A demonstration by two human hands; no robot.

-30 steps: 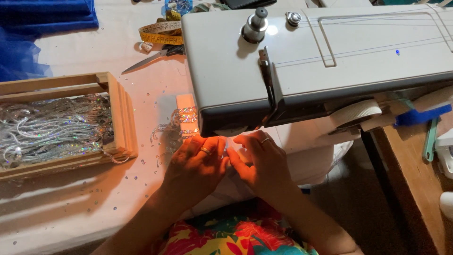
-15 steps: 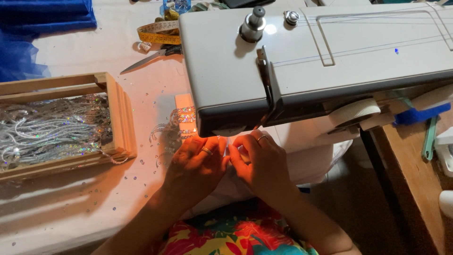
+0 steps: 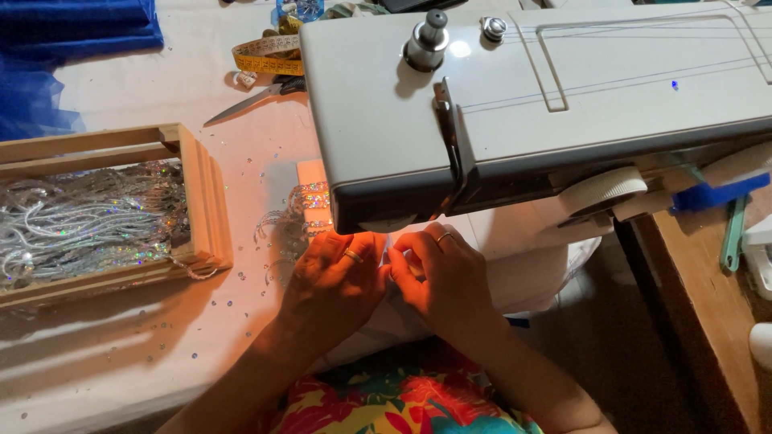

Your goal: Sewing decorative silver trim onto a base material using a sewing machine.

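A grey-white sewing machine (image 3: 531,88) fills the upper right of the head view. Below its head, my left hand (image 3: 334,277) and my right hand (image 3: 438,277) sit close together, fingers curled and pinching white fabric (image 3: 523,265) under the needle area, which the machine head hides. A strip of sequin trim (image 3: 310,213) lies just left of my left hand, lit by the machine's orange lamp.
A wooden tray (image 3: 201,201) full of silver sequin strands stands at the left. Scissors (image 3: 249,100) and a yellow tape measure (image 3: 269,56) lie behind. Blue cloth (image 3: 72,32) is at the top left. Loose sequins dot the white tabletop (image 3: 121,345).
Both hands have stayed under the machine head with only tiny finger shifts; the view has drifted slightly.
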